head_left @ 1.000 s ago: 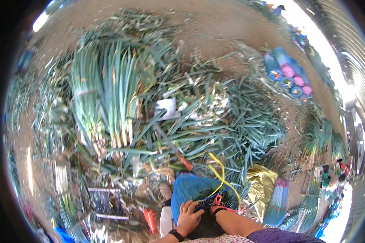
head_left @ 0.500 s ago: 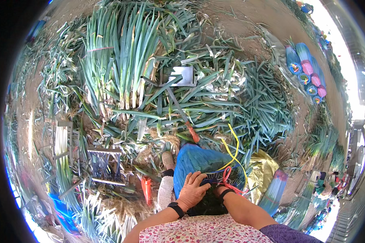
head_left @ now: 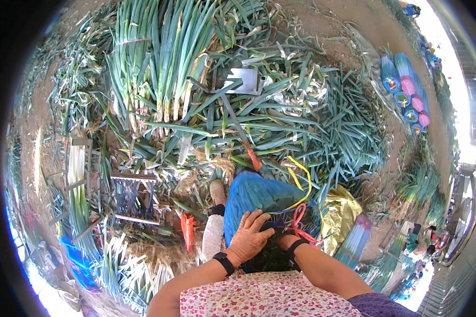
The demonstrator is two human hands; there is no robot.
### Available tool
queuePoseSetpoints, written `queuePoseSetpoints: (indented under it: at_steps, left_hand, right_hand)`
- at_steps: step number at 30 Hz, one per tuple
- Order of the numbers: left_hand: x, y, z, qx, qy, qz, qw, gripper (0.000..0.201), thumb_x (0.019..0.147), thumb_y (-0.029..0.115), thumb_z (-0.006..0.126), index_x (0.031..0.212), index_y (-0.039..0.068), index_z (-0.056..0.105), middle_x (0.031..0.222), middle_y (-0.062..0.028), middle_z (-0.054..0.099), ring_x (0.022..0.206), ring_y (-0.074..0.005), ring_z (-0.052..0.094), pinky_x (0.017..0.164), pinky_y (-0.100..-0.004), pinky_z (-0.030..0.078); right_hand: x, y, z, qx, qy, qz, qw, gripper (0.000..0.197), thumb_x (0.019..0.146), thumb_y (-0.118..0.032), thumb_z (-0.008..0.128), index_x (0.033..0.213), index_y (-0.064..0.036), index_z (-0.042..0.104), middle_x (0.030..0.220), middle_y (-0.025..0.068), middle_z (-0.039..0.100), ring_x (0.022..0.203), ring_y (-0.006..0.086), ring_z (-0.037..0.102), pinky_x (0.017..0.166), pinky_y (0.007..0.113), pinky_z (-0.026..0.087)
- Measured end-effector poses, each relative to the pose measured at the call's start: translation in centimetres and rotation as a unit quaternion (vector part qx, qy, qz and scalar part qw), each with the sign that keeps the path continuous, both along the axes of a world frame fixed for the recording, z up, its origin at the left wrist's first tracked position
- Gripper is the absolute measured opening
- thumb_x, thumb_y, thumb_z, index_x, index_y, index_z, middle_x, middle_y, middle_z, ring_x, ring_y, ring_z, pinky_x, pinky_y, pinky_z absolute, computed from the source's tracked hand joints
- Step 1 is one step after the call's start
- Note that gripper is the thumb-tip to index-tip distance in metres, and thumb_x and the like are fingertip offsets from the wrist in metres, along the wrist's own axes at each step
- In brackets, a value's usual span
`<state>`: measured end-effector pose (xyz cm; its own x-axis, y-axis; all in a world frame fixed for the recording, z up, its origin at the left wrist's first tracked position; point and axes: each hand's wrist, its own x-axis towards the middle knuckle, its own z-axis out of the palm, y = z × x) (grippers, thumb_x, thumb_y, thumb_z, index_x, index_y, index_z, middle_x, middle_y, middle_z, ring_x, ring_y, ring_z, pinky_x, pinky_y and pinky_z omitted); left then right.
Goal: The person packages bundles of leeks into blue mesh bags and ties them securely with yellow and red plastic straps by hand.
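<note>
1. Left hand: laid back upward on the near edge of the bag, fingers bent and slightly parted; whether the edge is pinched beneath them cannot be told. A black watch is worn on the wrist.
2. Right hand: placed at the bag's mouth, beside the left; its fingers are largely hidden, so their state cannot be told. The wrist is circled by a black band.
3. Blue translucent mesh bag: located directly in front of the torso, bulging on its far side, touched by the left hand.
4. Pinkish-red looped cord: hung at the bag's right side, near the right wrist.
5. Yellow thin cord: draped in a curve along the bag's right side.
6. Crumpled gold-coloured sheet: set to the right of the bag.
7. Long flat blade with an orange-red handle: laid just beyond the bag, handle nearest.
8. Bright orange object: found left of the bag; its kind cannot be told.
9. Heap of cut green leaves: spread beyond the bag, to the right.
10. Large bundles of long green-and-white stalks: laid farther off, to the left.
11. Blue-and-pink wrapped bundles: grouped at far right.
</note>
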<state>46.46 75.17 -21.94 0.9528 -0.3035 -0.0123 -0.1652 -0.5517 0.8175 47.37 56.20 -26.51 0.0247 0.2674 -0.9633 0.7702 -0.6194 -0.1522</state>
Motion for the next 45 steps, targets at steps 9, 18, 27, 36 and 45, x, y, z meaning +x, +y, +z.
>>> queuePoseSetpoints:
  at_steps: [9,18,27,36,45]
  left_hand:
    - [0.5,0.5,-0.3,-0.016,-0.004,-0.006,1.0,0.031,0.064,0.012,0.064,0.094,0.018,0.06,0.119,-0.0088,0.042,0.117,-0.0316,0.035,0.098,-0.0492,0.028]
    - [0.1,1.2,-0.1,-0.021,0.007,-0.01,1.0,0.03,0.065,0.011,0.065,0.094,0.019,0.06,0.121,-0.0087,0.041,0.119,-0.0319,0.032,0.099,-0.0495,0.027]
    - [1.9,0.7,0.2,-0.054,-0.017,-0.047,0.997,0.034,0.061,0.016,0.069,0.094,0.018,0.06,0.119,-0.0101,0.039,0.119,-0.0339,0.03,0.097,-0.0497,0.025]
    - [1.6,-1.3,3.5,0.026,-0.04,-0.215,0.976,0.067,0.057,0.03,0.073,0.117,0.016,0.045,0.122,-0.0102,0.038,0.122,-0.0303,0.028,0.099,-0.0531,0.017]
    - [2.1,-9.2,5.3,-0.289,0.038,-0.262,0.92,0.031,0.065,0.014,0.073,0.089,0.006,0.054,0.084,-0.0111,0.057,0.076,-0.028,0.056,0.065,-0.0304,0.046]
  right_hand:
    - [-1.1,-1.7,-1.7,0.045,-0.013,-0.431,0.901,0.039,0.082,-0.019,0.037,0.116,-0.0065,0.049,0.123,0.0124,0.047,0.114,0.0236,0.045,0.096,0.036,0.034]
    - [2.3,2.3,6.9,0.11,0.054,-0.696,0.707,0.032,0.081,-0.014,0.046,0.111,-0.0041,0.051,0.107,0.0096,0.055,0.097,0.0179,0.049,0.086,0.031,0.038]
    - [0.7,-1.1,9.9,0.134,0.113,-0.34,0.924,0.041,0.085,-0.036,0.04,0.097,0.0002,0.056,0.094,0.016,0.058,0.085,0.0258,0.054,0.077,0.039,0.041]
    - [0.8,0.4,22.7,-0.037,0.085,-0.586,0.805,0.053,0.084,-0.04,0.039,0.111,0.0053,0.05,0.106,0.0219,0.055,0.094,0.028,0.053,0.083,0.037,0.041]
    - [-2.7,-10.4,36.8,0.281,-0.056,-0.105,0.952,0.026,0.089,-0.017,0.036,0.108,-0.0057,0.049,0.077,0.0147,0.055,0.078,0.0254,0.057,0.067,0.033,0.047]
